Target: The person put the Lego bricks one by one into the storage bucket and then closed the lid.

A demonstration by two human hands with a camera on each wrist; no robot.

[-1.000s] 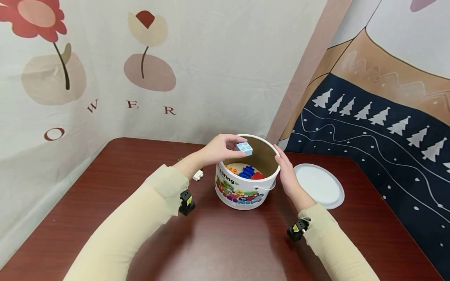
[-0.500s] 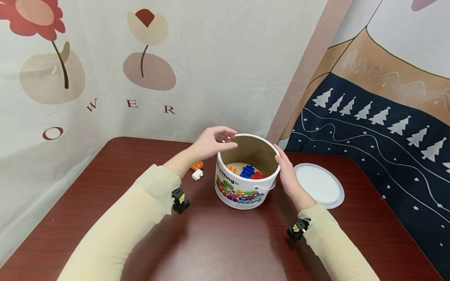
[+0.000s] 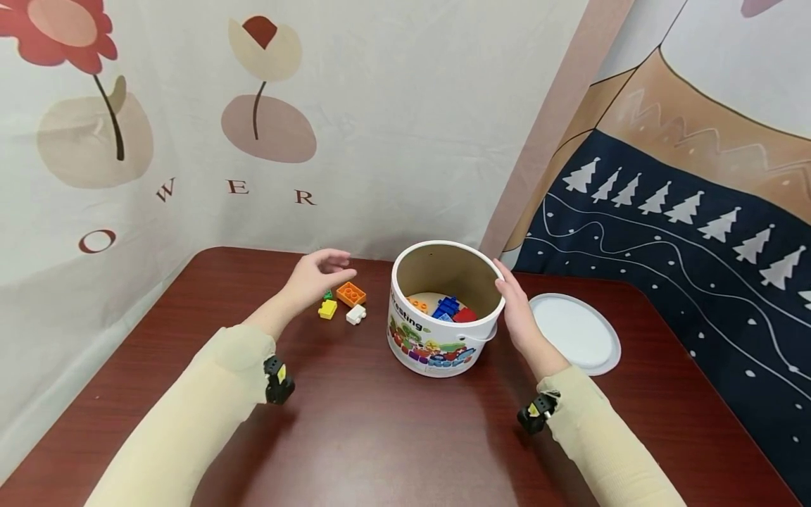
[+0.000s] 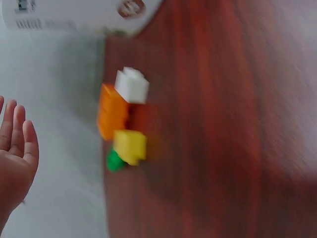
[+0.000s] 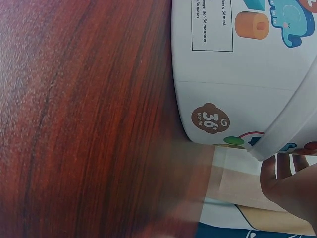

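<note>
My left hand hovers with fingers spread and nothing in them, close by a small group of toy building bricks. Among these are an orange brick, a yellow brick, a white brick and a green brick, partly hidden by the hand. Against the right side of a white toy bucket, my right hand rests with fairly straight fingers at the rim. Inside the bucket lie a dark blue brick, a light blue brick, a red brick and orange ones.
A round white lid lies on the brown table right of the bucket. The bucket's handle hangs down its side. A printed cloth wall stands behind the table.
The left hand let the light blue brick drop into the bucket, then moved left and down to the loose bricks, uncovering them. The right hand stays at the bucket.
</note>
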